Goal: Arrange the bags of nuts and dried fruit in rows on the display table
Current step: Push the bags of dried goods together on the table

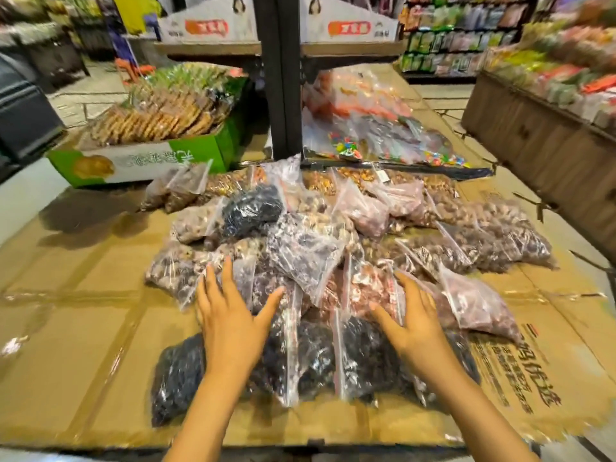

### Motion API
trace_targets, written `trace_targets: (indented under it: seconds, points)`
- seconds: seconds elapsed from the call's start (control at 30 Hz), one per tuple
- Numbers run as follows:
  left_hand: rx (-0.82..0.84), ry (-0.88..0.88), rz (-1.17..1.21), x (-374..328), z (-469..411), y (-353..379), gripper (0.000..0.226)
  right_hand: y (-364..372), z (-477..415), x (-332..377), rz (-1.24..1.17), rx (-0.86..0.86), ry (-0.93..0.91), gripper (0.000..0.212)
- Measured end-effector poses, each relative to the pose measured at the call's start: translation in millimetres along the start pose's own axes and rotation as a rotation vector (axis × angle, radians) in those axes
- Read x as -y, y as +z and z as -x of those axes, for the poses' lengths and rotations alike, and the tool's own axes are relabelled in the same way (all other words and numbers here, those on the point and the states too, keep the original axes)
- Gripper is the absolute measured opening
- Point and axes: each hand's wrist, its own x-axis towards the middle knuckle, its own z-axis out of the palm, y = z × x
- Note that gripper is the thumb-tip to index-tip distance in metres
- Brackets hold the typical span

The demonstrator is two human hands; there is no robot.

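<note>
Several clear zip bags of nuts and dried fruit [306,248] lie heaped on the display table [83,345], which is covered in flattened cardboard. Nearest me, bags of dark dried fruit [320,358] lie side by side in a row. A dark bag [250,208] sits on top of the heap, and pinkish bags [480,301] lie at the right. My left hand [230,315] hovers flat with fingers spread over the bags left of centre. My right hand [413,321] is spread the same way over the bags to the right. Neither hand grips anything.
A green box of wrapped biscuits [143,158] stands at the back left. A dark post [281,75] rises behind the heap, with bags of colourful sweets [376,135] beside it. A wooden display counter [533,128] and shop shelves stand at the right.
</note>
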Motion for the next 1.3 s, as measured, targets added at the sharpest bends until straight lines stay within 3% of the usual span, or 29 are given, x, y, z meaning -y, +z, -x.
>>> trace_targets:
  seconds: [0.23, 0.37, 0.53, 0.67, 0.87, 1.0, 1.03, 1.13, 1.2, 1.3]
  points:
    - [0.203, 0.053, 0.126, 8, -95, 10, 0.099, 29, -77, 33, -0.081, 0.001, 0.037, 0.078]
    - [0.435, 0.040, 0.176, -1, -138, 21, 0.108, 29, -115, 46, -0.065, -0.019, 0.068, 0.081]
    - [0.699, -0.053, 0.225, -5, -160, 42, 0.125, 38, -134, 56, 0.040, 0.172, 0.190, 0.083]
    - [0.703, -0.055, 0.258, -5, -168, 44, 0.126, 58, -131, 59, -0.154, 0.128, 0.269, 0.068]
    - [0.524, -0.196, 0.534, -4, -151, 40, 0.117, 62, -124, 53, -0.507, 0.078, 0.314, 0.088]
    - [0.420, -0.351, 0.781, -18, -147, 32, 0.111, 56, -114, 56, -0.700, 0.016, 0.260, 0.077]
    - [0.406, -0.370, 0.813, -21, -147, 32, 0.108, 56, -111, 61, -0.761, 0.020, 0.248, 0.082]
    - [0.444, -0.389, 0.922, -38, -141, 31, 0.121, 62, -113, 79, -0.786, 0.070, 0.251, 0.092]
    - [0.516, -0.322, 0.931, -53, -131, 32, 0.108, 65, -121, 90, -0.805, 0.067, 0.278, 0.086]
    - [0.620, -0.213, 0.795, -64, -119, 32, 0.059, 60, -134, 95, -0.926, -0.074, 0.334, 0.082]
